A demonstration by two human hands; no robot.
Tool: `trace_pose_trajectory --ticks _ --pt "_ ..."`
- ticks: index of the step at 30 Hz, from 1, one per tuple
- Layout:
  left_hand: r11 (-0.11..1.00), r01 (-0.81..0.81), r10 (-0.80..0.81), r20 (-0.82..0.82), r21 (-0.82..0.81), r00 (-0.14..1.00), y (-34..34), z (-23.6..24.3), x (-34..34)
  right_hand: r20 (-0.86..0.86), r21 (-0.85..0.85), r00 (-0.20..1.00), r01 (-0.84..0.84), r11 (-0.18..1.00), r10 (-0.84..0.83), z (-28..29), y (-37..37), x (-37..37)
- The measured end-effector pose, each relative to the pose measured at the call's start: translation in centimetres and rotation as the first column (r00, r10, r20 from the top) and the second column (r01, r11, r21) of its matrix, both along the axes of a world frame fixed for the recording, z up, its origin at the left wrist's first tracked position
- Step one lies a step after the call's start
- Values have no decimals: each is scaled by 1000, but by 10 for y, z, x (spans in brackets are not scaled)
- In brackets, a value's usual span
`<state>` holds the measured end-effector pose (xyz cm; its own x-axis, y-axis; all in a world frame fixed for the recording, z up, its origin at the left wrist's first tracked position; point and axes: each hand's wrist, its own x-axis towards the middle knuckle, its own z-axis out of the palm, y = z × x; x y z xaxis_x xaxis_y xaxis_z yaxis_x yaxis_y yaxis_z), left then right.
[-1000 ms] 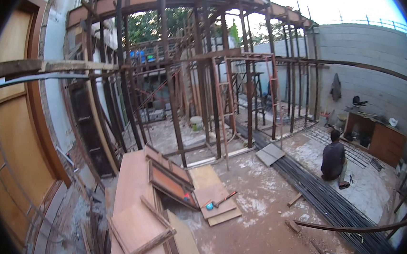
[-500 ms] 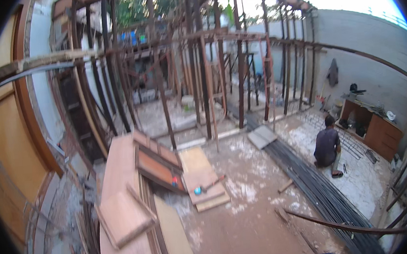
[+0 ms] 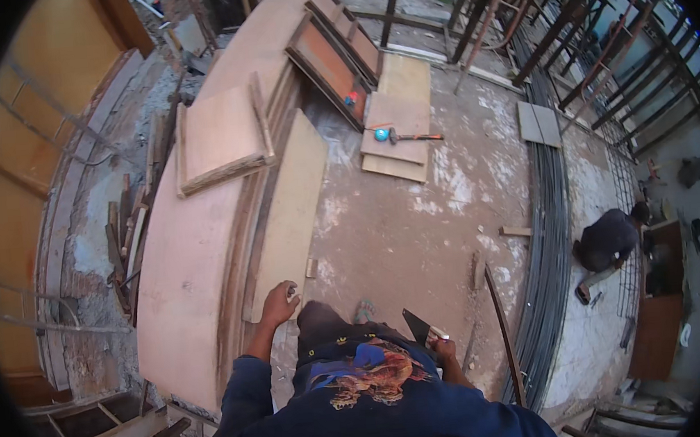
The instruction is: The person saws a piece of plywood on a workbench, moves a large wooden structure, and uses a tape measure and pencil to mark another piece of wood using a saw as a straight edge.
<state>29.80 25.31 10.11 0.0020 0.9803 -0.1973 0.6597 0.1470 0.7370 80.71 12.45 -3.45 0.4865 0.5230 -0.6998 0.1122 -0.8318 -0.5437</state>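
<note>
Two hands are out. Left hand (image 3: 279, 304) has its fingers curled on the near end of a long pale wooden board (image 3: 288, 215) lying on the dusty floor (image 3: 400, 231). Right hand (image 3: 442, 349) pinches a small dark flat tool (image 3: 417, 326).

Plywood sheets (image 3: 205, 254) lie stacked at ten o'clock; a hammer (image 3: 409, 137) at twelve; rebar bundle (image 3: 545, 244) and crouching person (image 3: 607, 243) at three.
</note>
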Motion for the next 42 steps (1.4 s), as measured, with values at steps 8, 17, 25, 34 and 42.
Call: trace_pose_trajectory --ticks 8,17,25,34,42 --pt "973 -76 134 -265 220 955 97 19 16 -111 6 988 104 995 -102 37 56 23" --pt "911 -313 406 -455 268 793 292 -16 -66 -54 -37 997 47 998 -49 24 185 7" --pt "986 -165 118 -739 10 663 392 -37 -141 48 22 969 -245 969 244 77 345 -8" --pt "999 -44 25 -776 -4 630 431 -81 -171 -136 53 982 -124 991 131 100 515 -29" --pt "896 -84 348 -569 437 746 584 82 -106 -146 -54 964 -233 971 224 36 674 0"
